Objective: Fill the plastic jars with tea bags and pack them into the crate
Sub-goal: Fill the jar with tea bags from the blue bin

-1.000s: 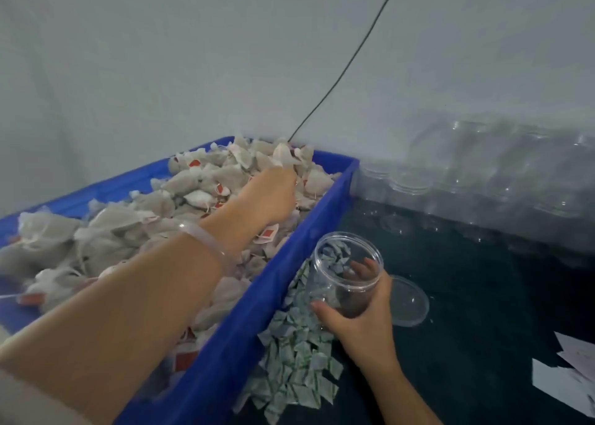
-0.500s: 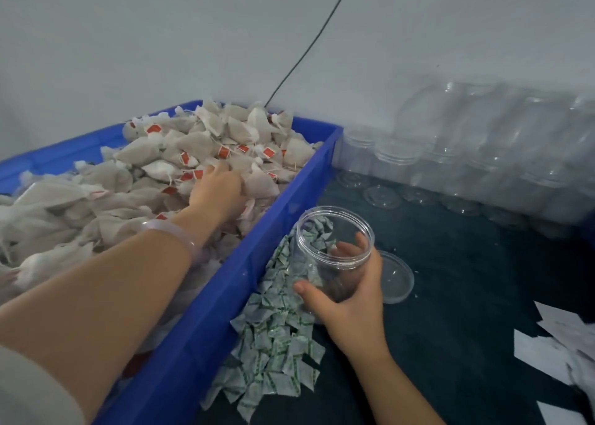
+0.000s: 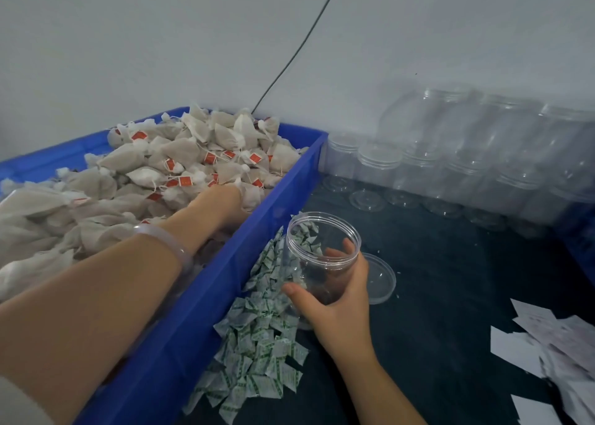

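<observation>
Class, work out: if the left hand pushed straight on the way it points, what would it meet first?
Tea bags: the left hand lies among them. Beyond, probably the bin wall; depth unclear.

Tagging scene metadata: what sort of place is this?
Likely a small hand-packing station for tea: a blue bin heaped with tea bags, rows of empty clear jars along the wall, loose sachets on the table.

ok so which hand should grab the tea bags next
Left. The left hand is down among the tea bags in the blue crate, while the right hand grips the open plastic jar beside it.
</observation>
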`<state>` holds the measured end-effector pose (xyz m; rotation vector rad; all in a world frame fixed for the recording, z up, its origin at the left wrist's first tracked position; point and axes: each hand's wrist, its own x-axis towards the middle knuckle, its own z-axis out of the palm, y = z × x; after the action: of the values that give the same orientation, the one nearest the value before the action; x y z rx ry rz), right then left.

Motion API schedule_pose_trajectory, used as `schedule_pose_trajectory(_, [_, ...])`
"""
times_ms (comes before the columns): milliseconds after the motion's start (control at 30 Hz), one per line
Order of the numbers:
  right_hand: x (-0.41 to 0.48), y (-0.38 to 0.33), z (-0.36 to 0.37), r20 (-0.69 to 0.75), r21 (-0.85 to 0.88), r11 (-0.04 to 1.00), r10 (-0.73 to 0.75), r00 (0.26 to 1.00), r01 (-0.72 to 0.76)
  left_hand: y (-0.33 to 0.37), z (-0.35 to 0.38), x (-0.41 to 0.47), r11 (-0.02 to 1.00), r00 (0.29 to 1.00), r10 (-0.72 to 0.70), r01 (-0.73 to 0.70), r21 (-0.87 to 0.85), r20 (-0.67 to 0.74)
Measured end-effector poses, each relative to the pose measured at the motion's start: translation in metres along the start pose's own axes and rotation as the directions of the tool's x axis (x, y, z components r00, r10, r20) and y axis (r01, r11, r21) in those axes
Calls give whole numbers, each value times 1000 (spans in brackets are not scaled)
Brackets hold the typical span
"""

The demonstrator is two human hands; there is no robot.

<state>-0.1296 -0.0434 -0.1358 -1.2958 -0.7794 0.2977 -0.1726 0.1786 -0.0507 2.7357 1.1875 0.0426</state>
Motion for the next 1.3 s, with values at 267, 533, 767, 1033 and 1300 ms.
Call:
schedule_pose_trajectory(267, [1,0,0,-12,0,1000,8,1000,-8,1,-34,-11,976,975,-10,-38,-213,-222])
schedule_pose_trajectory(533, [2,1,0,-7,17,1000,-6,1000,6,55,-64,-65,430,918,377,-290,-855,-122])
schedule_pose_trajectory(767, [3,3,0,-11,8,1000,-27,1000,27,61,-52,-68,690,805,584,-560,-459,-104])
schedule_pose_trajectory(1033, [3,5,1,-16,-46,998,-37,999,36,-6,-29,-24,990,984,137,-139,12,111])
schedule_pose_trajectory(1300, [1,3,-1,-12,-41,999,-15,1000,14,-7,-18,-23,968,983,-93,53,245,158])
